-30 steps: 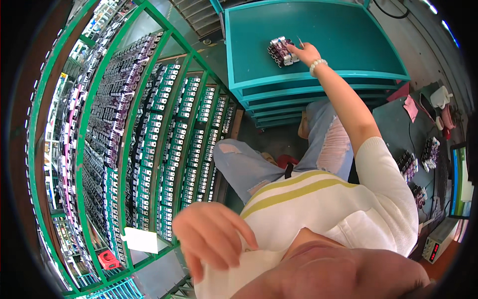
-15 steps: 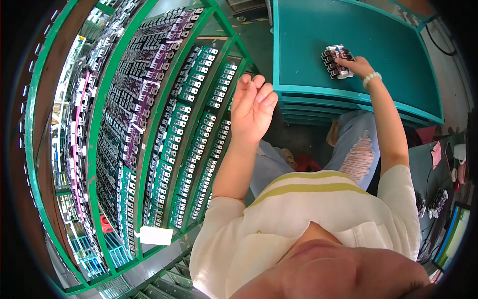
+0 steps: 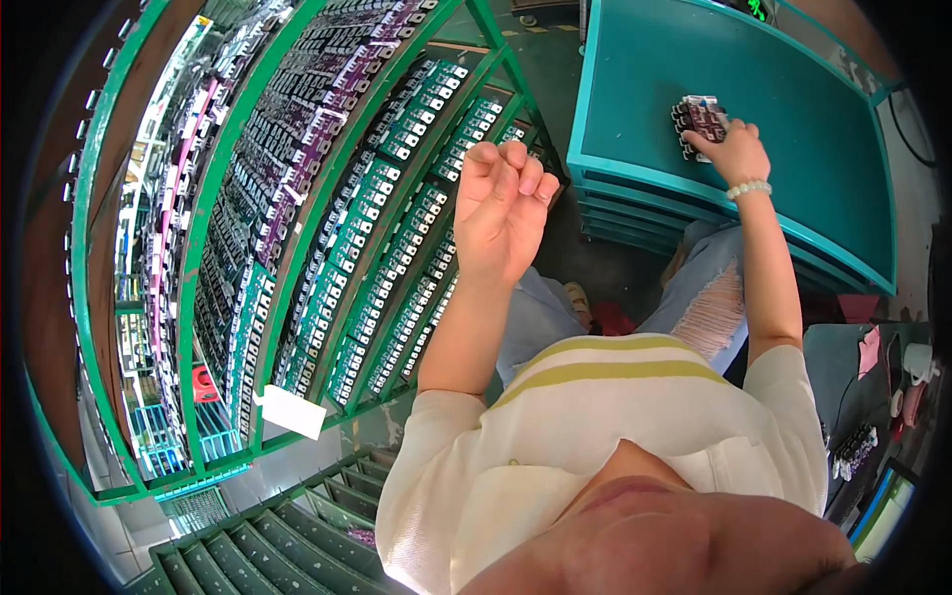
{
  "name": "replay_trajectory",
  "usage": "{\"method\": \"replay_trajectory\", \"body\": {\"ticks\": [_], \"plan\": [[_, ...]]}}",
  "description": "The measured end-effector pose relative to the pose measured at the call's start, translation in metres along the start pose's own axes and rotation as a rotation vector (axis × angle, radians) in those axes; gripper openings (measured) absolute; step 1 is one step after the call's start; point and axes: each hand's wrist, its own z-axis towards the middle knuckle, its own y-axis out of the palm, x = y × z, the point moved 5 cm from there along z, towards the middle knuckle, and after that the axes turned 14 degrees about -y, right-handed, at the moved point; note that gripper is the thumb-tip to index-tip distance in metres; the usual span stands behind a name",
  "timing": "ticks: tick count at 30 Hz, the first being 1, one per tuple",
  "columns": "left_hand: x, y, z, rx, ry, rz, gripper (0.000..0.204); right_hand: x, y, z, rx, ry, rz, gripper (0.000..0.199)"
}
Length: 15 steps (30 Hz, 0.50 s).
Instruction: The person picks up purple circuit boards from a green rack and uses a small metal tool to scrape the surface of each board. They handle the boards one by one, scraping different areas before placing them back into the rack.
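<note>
On the teal tabletop (image 3: 640, 124) my right hand (image 3: 736, 154) closes on a small purple circuit board (image 3: 705, 117). White and dark connectors line the board's edges. My thumb presses its near side, while the other fingers reach around its right side. Raised in front of the green rack (image 3: 501, 52), my left hand (image 3: 501, 213) has its fingers curled in toward the thumb. Nothing shows between those fingers.
Rows of circuit boards, green ones (image 3: 412, 109) and purple ones (image 3: 332, 129), fill the rack at left. A white card (image 3: 294, 412) hangs at its lower edge. Slotted green shelving (image 3: 288, 540) stands below. At right are a dark desk (image 3: 838, 357) and a screen (image 3: 886, 511).
The view has shifted, so rack and table appear displaced. My right hand still holds the board, with its fingers further around the right side. My left hand stays raised and curled.
</note>
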Motion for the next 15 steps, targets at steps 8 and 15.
{"method": "replay_trajectory", "body": {"ticks": [8, 15], "plan": [[-0.042, 0.019, -0.008, -0.027, 0.026, 0.151, 0.031, -0.009, -0.002, 0.007, -0.189, -0.078, -0.071, 0.083], [-0.041, 0.020, -0.021, 0.014, 0.021, 0.181, 0.023, -0.010, 0.011, 0.014, -0.154, -0.094, -0.139, 0.074]]}}
